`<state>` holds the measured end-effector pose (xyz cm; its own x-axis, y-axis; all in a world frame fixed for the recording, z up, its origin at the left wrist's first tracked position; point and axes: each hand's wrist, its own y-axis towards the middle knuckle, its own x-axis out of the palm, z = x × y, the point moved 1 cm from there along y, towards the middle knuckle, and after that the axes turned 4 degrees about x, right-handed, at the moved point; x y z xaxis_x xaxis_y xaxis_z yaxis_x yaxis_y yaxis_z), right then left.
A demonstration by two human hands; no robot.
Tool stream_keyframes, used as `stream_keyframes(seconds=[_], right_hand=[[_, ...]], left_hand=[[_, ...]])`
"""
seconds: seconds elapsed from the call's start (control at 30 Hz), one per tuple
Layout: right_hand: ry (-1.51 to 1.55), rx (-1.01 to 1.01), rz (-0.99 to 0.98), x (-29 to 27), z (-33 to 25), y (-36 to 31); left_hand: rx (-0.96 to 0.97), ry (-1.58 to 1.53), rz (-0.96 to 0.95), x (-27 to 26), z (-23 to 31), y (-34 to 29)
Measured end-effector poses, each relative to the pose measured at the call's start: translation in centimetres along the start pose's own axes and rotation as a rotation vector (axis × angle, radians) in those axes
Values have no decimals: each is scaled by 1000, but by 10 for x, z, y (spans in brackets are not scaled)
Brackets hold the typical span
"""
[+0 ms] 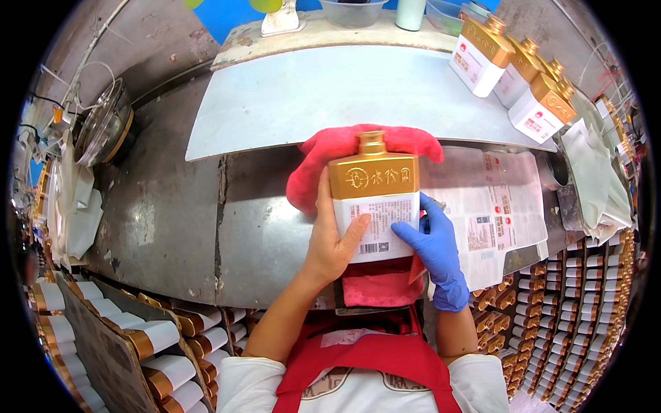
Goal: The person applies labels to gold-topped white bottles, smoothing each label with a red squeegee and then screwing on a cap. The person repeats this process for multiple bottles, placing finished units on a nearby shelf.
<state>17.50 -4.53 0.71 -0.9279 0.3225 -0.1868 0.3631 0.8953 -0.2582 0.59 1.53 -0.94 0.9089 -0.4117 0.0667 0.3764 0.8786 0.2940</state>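
Between my hands stands a flat-sided bottle (374, 180), gold at the neck and shoulders and white below, with printing on the white face. My bare left hand (334, 230) grips its left side, the thumb lying on the printed part. On the right side, my right hand (435, 249) in a blue glove holds it, thumb against the lower front. The gloved fingers are partly hidden behind the bottle. A red cloth (310, 180) lies bunched behind the bottle, and another red cloth piece (383, 292) shows below it.
Several similar bottles (544, 107) stand at the back right of a pale board (317, 89). Printed sheets (516, 199) lie on the metal table (158, 227) to my right. Racks of gold-and-white bottles (551, 316) flank me. A glass-lidded pan (107, 127) is at the left.
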Motion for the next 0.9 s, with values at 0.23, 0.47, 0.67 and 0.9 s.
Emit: stream_keyframes(seconds=[0.23, 0.47, 0.67, 0.9], right_hand=[[107, 28, -109, -1, -11, -6], [103, 4, -139, -2, -2, -4], [78, 32, -146, -3, -6, -1], [119, 16, -140, 0, -5, -2]], left_hand=[[-36, -30, -60, -1, 3, -5], [-53, -66, -91, -1, 5, -6], [-8, -41, -113, -4, 3, -6], [26, 60, -19, -1, 3, 1]])
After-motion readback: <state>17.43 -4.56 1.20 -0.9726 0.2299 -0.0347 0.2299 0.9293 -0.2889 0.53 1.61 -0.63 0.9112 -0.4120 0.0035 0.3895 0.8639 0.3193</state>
